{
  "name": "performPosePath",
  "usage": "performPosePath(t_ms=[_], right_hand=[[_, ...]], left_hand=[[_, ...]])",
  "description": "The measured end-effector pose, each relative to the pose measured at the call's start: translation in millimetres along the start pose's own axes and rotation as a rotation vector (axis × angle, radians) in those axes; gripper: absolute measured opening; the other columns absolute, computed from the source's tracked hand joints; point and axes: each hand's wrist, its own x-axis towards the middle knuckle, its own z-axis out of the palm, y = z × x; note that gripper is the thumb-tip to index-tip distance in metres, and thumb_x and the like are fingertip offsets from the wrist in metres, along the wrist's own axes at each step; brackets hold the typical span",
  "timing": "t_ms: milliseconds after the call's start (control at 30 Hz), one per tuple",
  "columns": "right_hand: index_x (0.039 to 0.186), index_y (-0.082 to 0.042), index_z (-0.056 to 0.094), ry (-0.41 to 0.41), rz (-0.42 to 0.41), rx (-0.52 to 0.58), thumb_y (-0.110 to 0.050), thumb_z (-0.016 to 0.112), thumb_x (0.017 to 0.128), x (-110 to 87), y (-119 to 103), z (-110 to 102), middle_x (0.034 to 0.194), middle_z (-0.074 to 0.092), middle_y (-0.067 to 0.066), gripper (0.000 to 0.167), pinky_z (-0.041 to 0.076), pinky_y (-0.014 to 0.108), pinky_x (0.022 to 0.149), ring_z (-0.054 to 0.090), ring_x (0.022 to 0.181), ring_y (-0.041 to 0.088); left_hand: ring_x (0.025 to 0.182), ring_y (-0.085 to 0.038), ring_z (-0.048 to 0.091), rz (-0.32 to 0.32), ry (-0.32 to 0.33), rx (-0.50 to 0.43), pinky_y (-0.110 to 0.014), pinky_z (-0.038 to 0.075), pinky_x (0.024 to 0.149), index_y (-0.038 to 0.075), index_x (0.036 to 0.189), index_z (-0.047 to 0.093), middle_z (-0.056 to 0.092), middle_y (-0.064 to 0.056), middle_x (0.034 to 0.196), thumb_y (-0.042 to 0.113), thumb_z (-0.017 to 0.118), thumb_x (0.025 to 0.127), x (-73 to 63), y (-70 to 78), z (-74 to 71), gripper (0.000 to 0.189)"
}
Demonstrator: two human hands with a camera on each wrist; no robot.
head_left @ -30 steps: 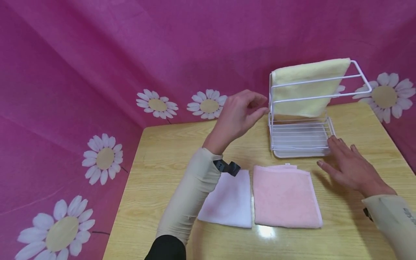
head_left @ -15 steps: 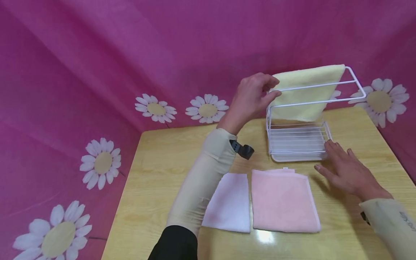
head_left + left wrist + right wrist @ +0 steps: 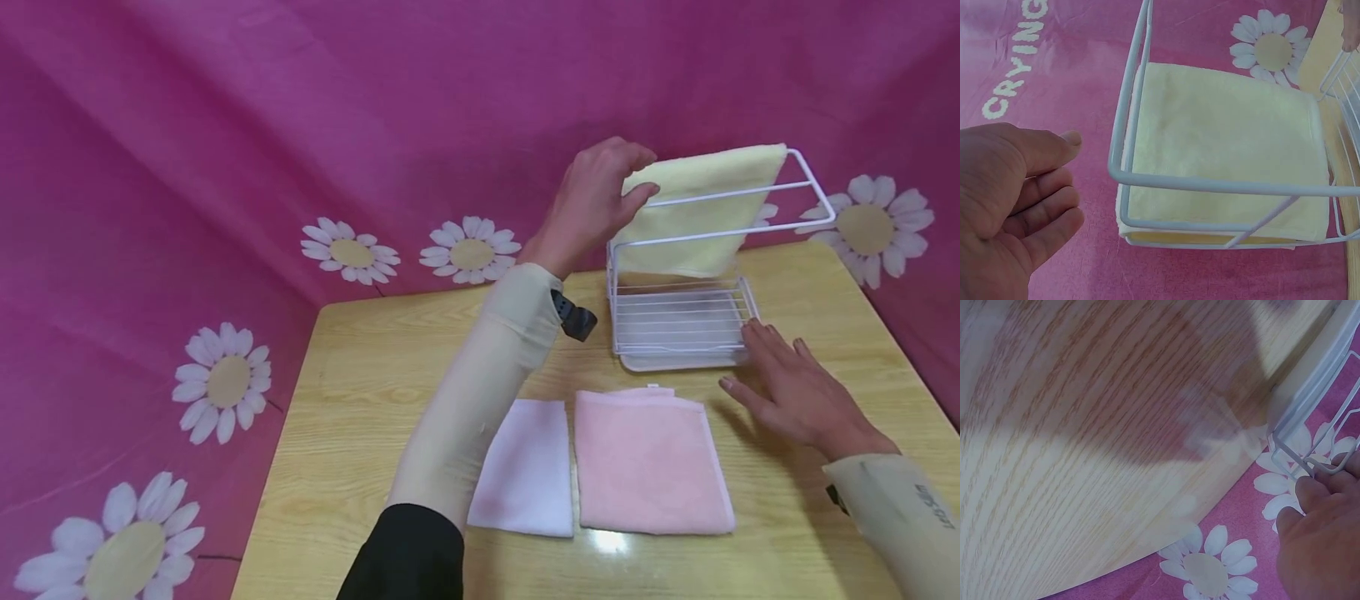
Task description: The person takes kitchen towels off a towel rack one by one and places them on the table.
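Observation:
A white wire rack [image 3: 678, 362] stands toward the back right of the table, with a pale yellow towel [image 3: 701, 173] draped over its top bars. My left hand [image 3: 592, 192] is raised at the left end of those bars, thumb and fingers apart. In the left wrist view, the left hand [image 3: 1010, 200] has loosely bent fingers, holds nothing and is separate from the yellow towel [image 3: 1222, 137]. Low at the rack's right side, my right hand [image 3: 810, 396] lies with extended fingers. From the right wrist, the right hand's fingertips [image 3: 1311, 492] appear against the rack's wire [image 3: 1294, 455].
Two folded cloths lie in front of the rack, a white one [image 3: 528, 475] and a pink one [image 3: 648, 467], side by side. A wooden table [image 3: 375, 392] carries everything. Behind it hangs a magenta curtain [image 3: 450, 100] with daisies.
My left hand has moved up and to the right, from beside the rack's left upright to the upper left corner of the yellow towel. The right hand has stayed at the rack's side.

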Motion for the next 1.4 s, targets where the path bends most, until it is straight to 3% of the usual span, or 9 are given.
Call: performPosePath(t_ms=[200,467,733,900,967,1000,1100,1233,1400], right_hand=[[0.159,0.002,0.007,0.002,-0.002,0.002,-0.05,0.052,0.101,-0.3,0,-2,0.163,0.011,0.027,0.09,-0.011,0.043,0.118,0.005,0.151,0.038],[0.159,0.001,0.006,-0.007,0.004,-0.007,-0.051,0.052,0.101,-0.9,1,-4,0.164,0.01,0.025,0.091,-0.011,0.043,0.118,0.005,0.151,0.039],[0.159,0.001,0.009,0.014,-0.014,0.018,-0.048,0.053,0.101,0.7,0,-5,0.164,0.01,0.024,0.088,-0.01,0.043,0.119,0.005,0.151,0.037],[0.159,0.002,0.009,0.009,-0.011,0.015,-0.049,0.053,0.101,0.3,-1,-4,0.164,0.01,0.024,0.089,-0.009,0.043,0.119,0.005,0.151,0.037],[0.159,0.002,0.008,0.008,-0.009,0.011,-0.049,0.052,0.101,0.2,-2,-4,0.164,0.01,0.025,0.089,-0.009,0.043,0.119,0.005,0.151,0.037],[0.159,0.002,0.009,0.009,-0.009,0.01,-0.049,0.052,0.101,0.2,-2,-4,0.164,0.01,0.025,0.089,-0.009,0.044,0.119,0.006,0.151,0.037],[0.159,0.002,0.009,0.01,-0.008,0.012,-0.049,0.052,0.101,-0.1,-4,-4,0.163,0.011,0.026,0.088,-0.009,0.044,0.119,0.007,0.151,0.038],[0.159,0.003,0.01,0.006,-0.005,0.016,-0.049,0.052,0.101,-0.2,-6,-4,0.163,0.012,0.026,0.088,-0.008,0.045,0.119,0.007,0.151,0.038],[0.159,0.002,0.009,-0.002,0.002,0.009,-0.051,0.052,0.1,1.1,-8,-4,0.163,0.011,0.025,0.09,-0.008,0.045,0.119,0.007,0.151,0.039]], left_hand=[[0.119,-0.013,0.056,-0.011,-0.042,0.059,-0.015,0.038,0.098,0.008,0.135,0.064,0.065,-0.003,0.131,0.026,0.065,0.1,16.9,1.0,2.0,0.039],[0.117,-0.013,0.055,-0.039,-0.112,0.084,-0.016,0.038,0.095,0.011,0.134,0.065,0.064,-0.002,0.128,0.028,0.067,0.098,37.7,-1.2,8.8,0.04],[0.116,-0.009,0.054,-0.116,-0.148,0.038,-0.014,0.038,0.095,0.016,0.132,0.067,0.064,0.002,0.128,0.032,0.07,0.097,47.5,-3.7,13.8,0.039],[0.107,-0.008,0.055,-0.143,-0.155,0.022,-0.015,0.039,0.089,0.017,0.123,0.071,0.066,0.005,0.114,0.033,0.071,0.096,50.9,-6.0,18.2,0.031],[0.095,-0.008,0.053,-0.153,-0.164,0.003,-0.017,0.038,0.08,0.015,0.104,0.071,0.061,0.005,0.095,0.032,0.071,0.096,52.0,-6.7,20.3,0.019],[0.09,-0.008,0.051,-0.159,-0.167,-0.012,-0.017,0.037,0.076,0.014,0.095,0.068,0.056,0.005,0.088,0.031,0.072,0.095,52.6,-7.1,21.5,0.017],[0.077,-0.01,0.04,-0.161,-0.177,-0.025,-0.023,0.029,0.067,0.013,0.074,0.046,0.034,0.002,0.074,0.03,0.071,0.096,54.5,-8.2,25.4,0.037],[0.073,-0.01,0.04,-0.205,-0.18,-0.053,-0.023,0.03,0.064,0.014,0.069,0.042,0.031,0.003,0.071,0.029,0.069,0.097,57.0,-8.5,29.4,0.042],[0.08,-0.01,0.045,-0.259,-0.159,-0.069,-0.022,0.035,0.068,0.015,0.076,0.062,0.045,0.004,0.076,0.028,0.069,0.097,58.4,-8.4,29.8,0.026]])
